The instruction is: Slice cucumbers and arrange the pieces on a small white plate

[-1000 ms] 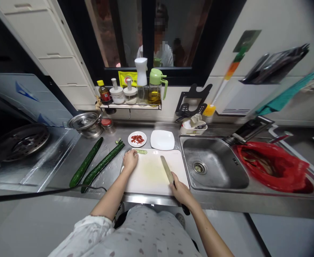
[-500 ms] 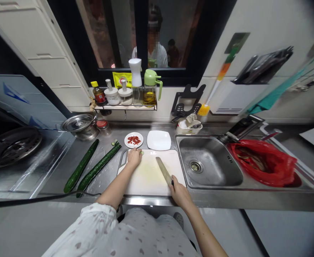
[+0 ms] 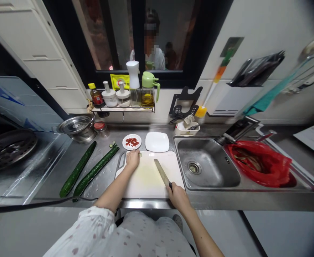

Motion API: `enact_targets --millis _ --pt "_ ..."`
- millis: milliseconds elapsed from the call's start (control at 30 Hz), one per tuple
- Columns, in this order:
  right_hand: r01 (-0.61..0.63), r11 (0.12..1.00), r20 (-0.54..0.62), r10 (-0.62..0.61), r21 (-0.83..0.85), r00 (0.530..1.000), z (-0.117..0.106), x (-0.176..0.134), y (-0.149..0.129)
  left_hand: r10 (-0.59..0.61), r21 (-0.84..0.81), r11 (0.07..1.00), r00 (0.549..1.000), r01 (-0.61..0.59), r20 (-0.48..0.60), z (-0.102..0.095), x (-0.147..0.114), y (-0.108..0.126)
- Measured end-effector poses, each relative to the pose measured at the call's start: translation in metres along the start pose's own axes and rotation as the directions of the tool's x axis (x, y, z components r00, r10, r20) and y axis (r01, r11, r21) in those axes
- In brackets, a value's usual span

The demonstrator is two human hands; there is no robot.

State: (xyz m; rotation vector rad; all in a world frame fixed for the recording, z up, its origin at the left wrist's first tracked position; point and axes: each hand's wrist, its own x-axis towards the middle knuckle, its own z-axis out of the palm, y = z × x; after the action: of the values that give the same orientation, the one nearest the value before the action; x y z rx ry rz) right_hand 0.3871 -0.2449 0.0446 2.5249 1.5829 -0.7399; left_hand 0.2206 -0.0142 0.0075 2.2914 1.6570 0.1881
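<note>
Knife (image 3: 161,171) slants over the board (image 3: 146,191), its handle held in the closed right hand (image 3: 178,195). Two cucumbers (image 3: 78,169) lie left of the board. At its far left the left hand (image 3: 132,159) bends its fingers, a pale slice (image 3: 140,155) just beside them; how firmly they grip, I cannot tell. Beyond sit a dish (image 3: 124,144) of red bits (image 3: 132,142) and a plate (image 3: 157,142).
</note>
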Motion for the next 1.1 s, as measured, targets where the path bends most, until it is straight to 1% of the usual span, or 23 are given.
enact_targets --millis 100,200,267,333,467,600,833,1100 --pt "0.006 1.000 0.007 -0.006 -0.014 1.000 -0.001 0.000 0.001 -0.096 -0.131 0.987 0.995 0.096 0.010 0.000 -0.001 0.001" --pt "0.013 1.000 0.012 -0.013 -0.025 1.000 -0.002 0.000 0.003 -0.196 -0.334 0.919 0.977 0.212 0.082 0.004 -0.006 -0.002" --pt "0.025 0.999 0.012 -0.025 -0.032 1.000 -0.003 -0.001 0.005 -0.221 -0.421 0.869 0.965 0.260 0.140 0.008 -0.013 -0.006" --pt "0.040 0.998 0.005 -0.040 -0.043 0.999 -0.004 -0.002 0.005 -0.222 -0.448 0.850 0.959 0.278 0.175 0.012 -0.021 -0.011" --pt "0.084 0.995 -0.005 -0.085 -0.061 0.996 -0.008 -0.007 0.003 -0.219 -0.432 0.856 0.956 0.284 0.194 0.014 -0.038 -0.017" --pt "0.146 0.985 0.011 -0.146 -0.092 0.989 -0.011 -0.014 -0.004 -0.204 -0.393 0.880 0.959 0.268 0.198 0.011 -0.049 -0.016" --pt "0.223 0.969 0.032 -0.220 -0.107 0.975 -0.009 -0.020 -0.013 -0.178 -0.242 0.950 0.978 0.200 0.108 0.011 -0.061 -0.015" --pt "0.245 0.964 0.045 -0.241 -0.107 0.969 -0.011 -0.022 -0.017 -0.212 -0.217 0.950 0.974 0.225 0.079 0.018 -0.063 -0.018"
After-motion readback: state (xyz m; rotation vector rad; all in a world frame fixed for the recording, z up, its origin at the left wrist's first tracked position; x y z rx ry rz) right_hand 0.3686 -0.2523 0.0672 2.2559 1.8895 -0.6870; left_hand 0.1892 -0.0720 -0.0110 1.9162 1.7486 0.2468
